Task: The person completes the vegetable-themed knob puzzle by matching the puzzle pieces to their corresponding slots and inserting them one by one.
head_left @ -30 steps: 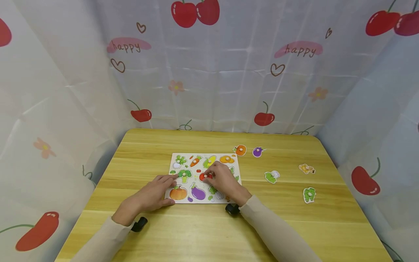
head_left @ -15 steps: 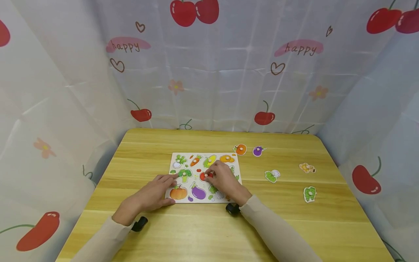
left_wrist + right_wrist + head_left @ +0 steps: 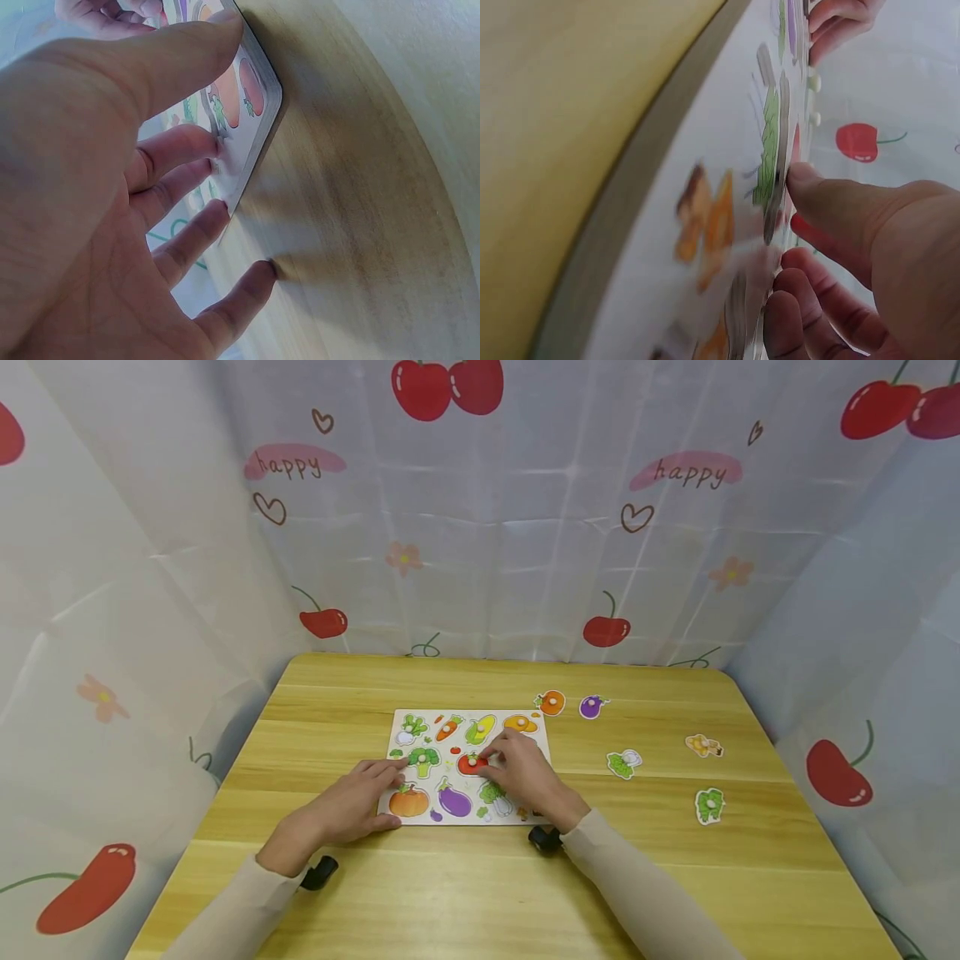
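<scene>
A white vegetable puzzle board [image 3: 442,752] lies on the wooden table. My left hand [image 3: 358,803] rests at its left edge, fingers extended beside the broccoli piece [image 3: 423,762]; in the left wrist view the thumb lies over the board's corner. The red tomato piece [image 3: 468,765] sits in the middle of the board with its pale knob showing. Just right of that knob is my right hand [image 3: 528,777], thumb and index fingertips apart at the tomato's right side. In the right wrist view, its thumb [image 3: 832,199] and fingers are low over the board.
Several loose knobbed pieces lie right of the board: an orange pumpkin [image 3: 551,702] by its top right corner, a purple eggplant [image 3: 592,707], a cabbage-like piece [image 3: 623,764], a yellow-brown piece [image 3: 703,745] and a green leafy one [image 3: 709,806]. A cherry-print curtain surrounds the table.
My right hand has let go of the tomato's knob and shifted slightly right, so more of the tomato shows. My left hand has stayed in place.
</scene>
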Demonstrator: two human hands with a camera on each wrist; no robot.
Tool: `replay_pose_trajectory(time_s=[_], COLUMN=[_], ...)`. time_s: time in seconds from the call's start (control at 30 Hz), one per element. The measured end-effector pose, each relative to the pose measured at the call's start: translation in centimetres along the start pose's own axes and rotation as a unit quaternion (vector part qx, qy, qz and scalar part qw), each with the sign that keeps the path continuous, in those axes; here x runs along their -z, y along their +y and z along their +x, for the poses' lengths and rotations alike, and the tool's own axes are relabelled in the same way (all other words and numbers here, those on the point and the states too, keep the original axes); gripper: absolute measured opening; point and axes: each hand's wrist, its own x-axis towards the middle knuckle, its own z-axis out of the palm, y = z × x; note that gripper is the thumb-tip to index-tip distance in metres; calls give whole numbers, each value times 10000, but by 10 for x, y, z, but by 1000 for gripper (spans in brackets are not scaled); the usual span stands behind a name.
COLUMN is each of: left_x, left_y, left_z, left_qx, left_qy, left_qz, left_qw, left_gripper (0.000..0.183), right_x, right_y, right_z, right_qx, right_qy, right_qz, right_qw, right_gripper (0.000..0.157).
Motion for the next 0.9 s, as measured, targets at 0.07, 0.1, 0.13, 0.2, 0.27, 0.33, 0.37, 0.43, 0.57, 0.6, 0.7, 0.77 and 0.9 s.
replay_pose_trajectory(time_s=[0.07,0.1,0.13,0.2,0.27,0.33,0.37,0.43,0.57,0.6,0.7,0.77,0.9], left_x=[0,-1,-1,-1,-1,0,0,0,1,1,1,2,1], left_y=[0,-1,-1,-1,-1,-1,-1,-1,-1,0,0,0,0], left_z=[0,0,0,0,0,0,-1,-1,-1,-1,-1,-1,-1], left_qx=[-2,-4,-6,-2,-11,-13,-12,-22,-39,-44,-40,-29,-6], left_qy=[-5,-9,-12,-13,-12,-10,-9,-14,-19,-18,-15,-13,-23], left_qz=[-7,-5,0,-3,14,11,2,8,5,5,-13,-28,-16], left_qw=[10000,10000,10000,10000,10000,10000,10000,10000,10000,10000,10000,10000,10000], left_gripper=[55,55,55,55,55,56,56,56,54,54,53,53,54], right_x=[4,6,8,11,15,19,21,26,35,37,43,47,55], right_y=[4,6,8,12,17,21,24,29,39,41,49,54,65], right_z=[-2,-4,-5,-8,-11,-14,-16,-20,-28,-31,-36,-40,-50], right_qx=[-13,-31,-52,-99,-147,-187,-189,-212,-227,-233,-208,-226,-233], right_qy=[0,-11,-2,12,26,43,48,50,72,82,156,205,365], right_qz=[-43,-48,-73,-112,-163,-224,-260,-284,-341,-350,-435,-467,-545], right_qw=[10000,10000,10000,9999,9998,9996,9995,9994,9991,9991,9987,9984,9976], right_gripper=[19,20,21,22,23,25,25,25,27,28,31,34,35])
